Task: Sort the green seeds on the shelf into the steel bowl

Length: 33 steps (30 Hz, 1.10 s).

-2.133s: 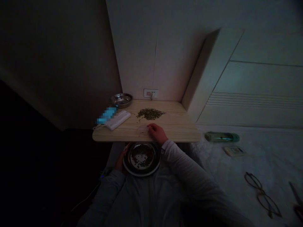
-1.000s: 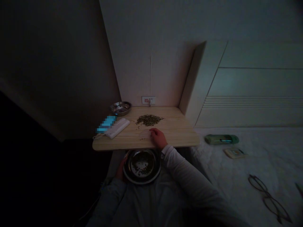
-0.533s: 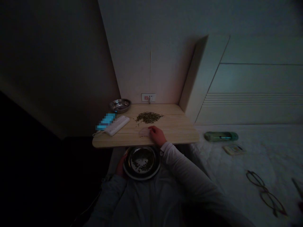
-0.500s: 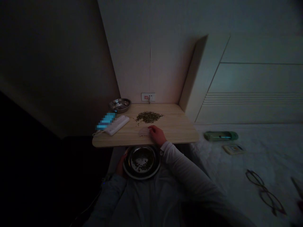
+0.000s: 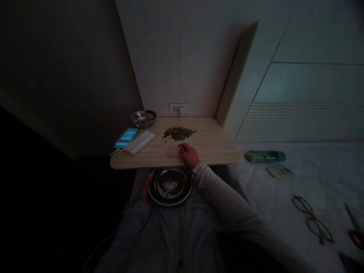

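In dim light my right hand (image 5: 189,154) rests on a small wooden table (image 5: 216,148), its fingers curled against a small pale, see-through piece (image 5: 172,151) lying on the wood. A heap of small dark green beans (image 5: 179,132) lies just beyond it. Below the table's front edge my left hand (image 5: 144,190) grips the left rim of a round metal bowl (image 5: 170,187), which has some of the same beans in it and sits over my lap.
A second metal bowl (image 5: 143,118) stands at the table's back left, with a white power strip (image 5: 139,142) and a blue object (image 5: 125,138) beside it. A wall socket (image 5: 178,108) is behind. On the pale bedding at right lie a green case (image 5: 265,156), a small card (image 5: 279,171), glasses (image 5: 312,218) and red-handled scissors (image 5: 355,234).
The view has shifted a little with my head. My right hand has stayed on the table by the pale piece, and my left hand has kept hold of the bowl.
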Each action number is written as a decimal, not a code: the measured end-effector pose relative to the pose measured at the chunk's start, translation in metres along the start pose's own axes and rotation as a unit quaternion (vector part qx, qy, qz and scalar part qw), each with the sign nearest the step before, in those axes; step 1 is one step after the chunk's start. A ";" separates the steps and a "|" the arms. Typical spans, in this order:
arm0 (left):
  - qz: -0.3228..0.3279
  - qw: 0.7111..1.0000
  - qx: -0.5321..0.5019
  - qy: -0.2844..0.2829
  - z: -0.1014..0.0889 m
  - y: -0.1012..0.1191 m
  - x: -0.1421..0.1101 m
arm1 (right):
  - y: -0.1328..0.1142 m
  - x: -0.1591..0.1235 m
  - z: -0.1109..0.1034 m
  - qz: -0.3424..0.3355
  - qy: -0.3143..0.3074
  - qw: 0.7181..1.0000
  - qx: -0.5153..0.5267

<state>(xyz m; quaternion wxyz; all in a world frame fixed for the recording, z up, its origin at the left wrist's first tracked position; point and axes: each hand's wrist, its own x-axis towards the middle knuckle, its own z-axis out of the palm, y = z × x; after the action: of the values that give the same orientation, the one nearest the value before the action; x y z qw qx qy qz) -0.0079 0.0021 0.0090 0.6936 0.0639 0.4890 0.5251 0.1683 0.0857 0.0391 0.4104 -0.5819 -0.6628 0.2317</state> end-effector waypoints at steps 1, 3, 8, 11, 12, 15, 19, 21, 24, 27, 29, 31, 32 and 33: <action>-0.001 1.000 -0.001 0.001 0.000 0.000 0.001 | 0.000 0.000 0.000 -0.001 -0.003 1.000 -0.001; -0.008 1.000 -0.002 -0.007 -0.001 -0.001 0.002 | -0.001 0.000 0.000 -0.001 -0.006 1.000 -0.004; -0.019 1.000 -0.001 -0.022 -0.002 -0.001 0.002 | -0.001 -0.001 0.000 0.002 -0.003 1.000 0.004; -0.016 0.999 -0.009 -0.042 -0.002 -0.001 0.002 | -0.001 -0.001 0.000 0.001 0.004 1.000 0.009; -0.014 0.999 -0.013 -0.049 -0.002 -0.001 0.001 | -0.001 -0.001 0.000 0.002 0.006 1.000 0.010; -0.008 0.998 -0.020 -0.052 -0.001 -0.001 0.000 | -0.001 -0.001 0.000 0.005 0.006 1.000 0.007; -0.012 0.999 -0.016 -0.050 0.000 -0.001 0.000 | -0.002 -0.001 0.000 0.003 0.006 1.000 0.001; -0.020 0.998 -0.012 -0.055 -0.001 -0.001 0.000 | -0.003 -0.001 -0.001 0.004 0.002 1.000 0.006; -0.018 0.999 -0.012 -0.046 -0.001 -0.001 -0.001 | -0.002 -0.001 -0.001 0.004 -0.001 1.000 0.018; -0.005 0.999 -0.017 -0.041 0.000 -0.001 -0.002 | -0.002 -0.001 -0.001 0.005 0.017 0.999 0.027; -0.009 0.999 -0.011 -0.035 0.000 0.000 -0.002 | -0.002 -0.001 -0.001 0.008 0.022 0.999 0.027; -0.012 0.999 -0.003 -0.030 0.000 0.000 -0.002 | -0.002 -0.001 -0.001 0.008 0.019 1.000 0.020; -0.012 1.000 0.000 -0.028 0.000 0.000 -0.002 | -0.002 -0.002 -0.001 0.006 0.016 1.000 0.016; -0.012 1.000 0.003 -0.028 0.000 0.000 -0.002 | -0.002 -0.002 0.000 0.005 0.014 1.000 0.012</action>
<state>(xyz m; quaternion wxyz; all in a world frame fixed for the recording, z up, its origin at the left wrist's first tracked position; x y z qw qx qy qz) -0.0078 0.0002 0.0102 0.7127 0.0747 0.4720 0.5136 0.1675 0.0835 0.0405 0.4258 -0.5831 -0.6513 0.2334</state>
